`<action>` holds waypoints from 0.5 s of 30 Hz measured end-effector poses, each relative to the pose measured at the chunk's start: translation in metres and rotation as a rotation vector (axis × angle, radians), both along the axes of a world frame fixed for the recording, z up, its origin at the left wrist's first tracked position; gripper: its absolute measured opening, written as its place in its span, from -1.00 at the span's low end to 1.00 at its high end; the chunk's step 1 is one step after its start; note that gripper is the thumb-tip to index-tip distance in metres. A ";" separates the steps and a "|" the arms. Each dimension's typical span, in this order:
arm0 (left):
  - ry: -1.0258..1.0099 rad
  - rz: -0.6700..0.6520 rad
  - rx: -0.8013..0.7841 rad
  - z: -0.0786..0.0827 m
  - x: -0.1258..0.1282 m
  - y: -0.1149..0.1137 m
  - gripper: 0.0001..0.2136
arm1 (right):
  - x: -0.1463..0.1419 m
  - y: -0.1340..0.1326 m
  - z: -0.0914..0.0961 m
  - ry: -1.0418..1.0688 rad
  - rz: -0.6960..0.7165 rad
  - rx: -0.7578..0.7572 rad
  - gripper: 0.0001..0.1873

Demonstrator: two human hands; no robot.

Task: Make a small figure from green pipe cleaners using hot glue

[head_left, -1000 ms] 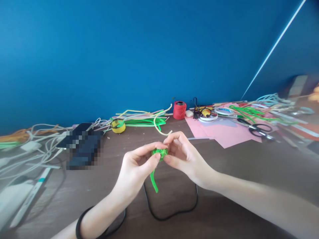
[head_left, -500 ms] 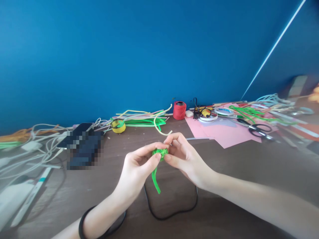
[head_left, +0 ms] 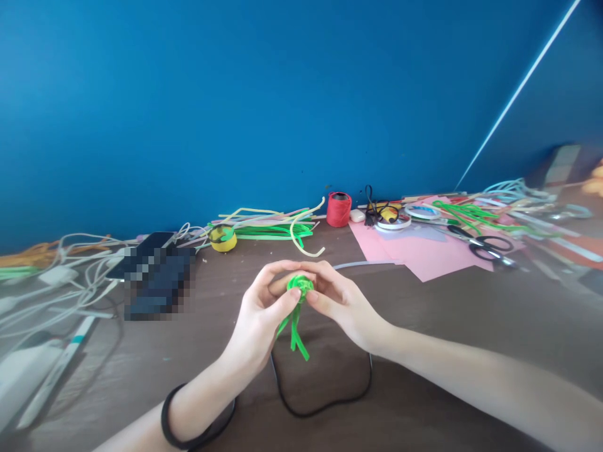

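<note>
A small green coiled strip [head_left: 301, 286], rolled into a knob with loose green tails hanging below it, is held above the brown table [head_left: 424, 326]. My left hand [head_left: 264, 320] pinches it from the left with thumb and fingers closed round it. My right hand [head_left: 339, 301] pinches it from the right, fingertips meeting the left hand's over the coil. A black band circles my left wrist.
A black cable [head_left: 325, 402] loops on the table under my hands. Behind lie green and yellow strips [head_left: 273, 229], a yellow tape roll [head_left: 223, 238], a red thread spool [head_left: 339, 208], pink paper [head_left: 424, 251], black scissors [head_left: 490, 245], and a phone [head_left: 155, 263] among white cables at left.
Both hands drew closer together and turned the green coil. Two green tails now hang below it instead of one, and my fingers cover more of it.
</note>
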State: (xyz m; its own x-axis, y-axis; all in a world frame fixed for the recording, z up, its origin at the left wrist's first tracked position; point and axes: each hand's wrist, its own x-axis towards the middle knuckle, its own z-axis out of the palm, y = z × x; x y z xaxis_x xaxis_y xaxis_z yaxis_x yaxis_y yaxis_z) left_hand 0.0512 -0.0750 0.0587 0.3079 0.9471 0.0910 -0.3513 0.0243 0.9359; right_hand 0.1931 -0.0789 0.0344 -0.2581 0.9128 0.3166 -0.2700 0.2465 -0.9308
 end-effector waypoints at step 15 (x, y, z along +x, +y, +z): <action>0.060 -0.008 0.140 0.003 -0.006 -0.008 -0.91 | 0.004 -0.009 0.012 -0.006 0.053 0.088 -0.62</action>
State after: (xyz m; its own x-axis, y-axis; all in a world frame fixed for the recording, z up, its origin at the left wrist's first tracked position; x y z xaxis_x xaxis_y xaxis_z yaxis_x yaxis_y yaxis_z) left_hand 0.0450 -0.0833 0.0621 0.3240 0.9239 0.2033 -0.2951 -0.1055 0.9496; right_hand 0.1970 -0.0876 0.0464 -0.3072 0.8664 0.3936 -0.2793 0.3133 -0.9076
